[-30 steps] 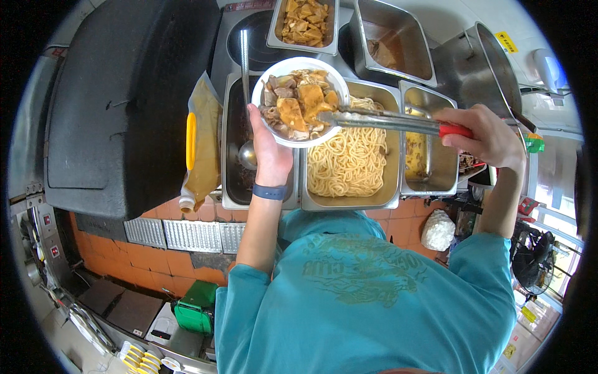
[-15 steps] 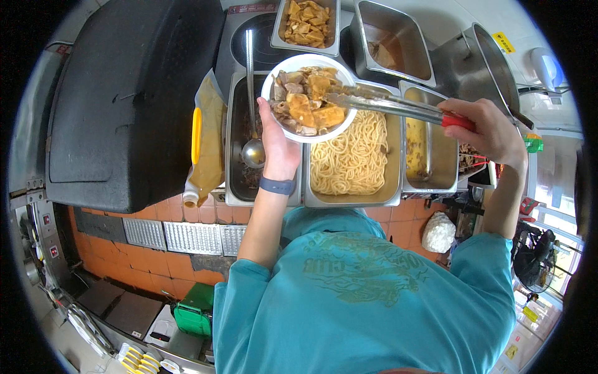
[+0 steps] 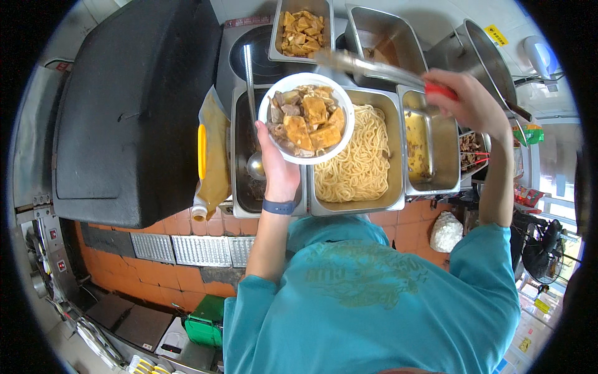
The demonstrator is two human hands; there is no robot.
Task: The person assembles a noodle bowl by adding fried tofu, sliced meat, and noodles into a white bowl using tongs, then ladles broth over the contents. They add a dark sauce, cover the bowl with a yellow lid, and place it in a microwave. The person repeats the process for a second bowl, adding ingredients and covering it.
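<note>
A white bowl (image 3: 308,159) of meat chunks and golden-brown tofu-like pieces (image 3: 314,111) rests in my left hand (image 3: 280,177), my thumb on its near left rim. Below and beside it are yellow noodles (image 3: 355,171) in a steel pan. My right hand (image 3: 473,103) is wrapped round the red handle of metal tongs (image 3: 380,68). Their tips, smeared by motion, hover above and right of the bowl, by the corner of a steel pan (image 3: 331,28) of similar golden-brown pieces (image 3: 303,32). Whether the tips hold anything is unclear.
A ladle (image 3: 250,81) leans in the dark-bottomed pan left of the noodles. To the right sits a pan of yellow liquid (image 3: 416,140). A deep pan (image 3: 398,37) and tall pot (image 3: 448,62) stand behind. A black box (image 3: 131,112) and yellow-capped container (image 3: 213,149) flank the left.
The tongs have lifted out of the bowl and swung up toward the far pan. My left hand and the bowl sit slightly lower in view. The camera view has shifted a little.
</note>
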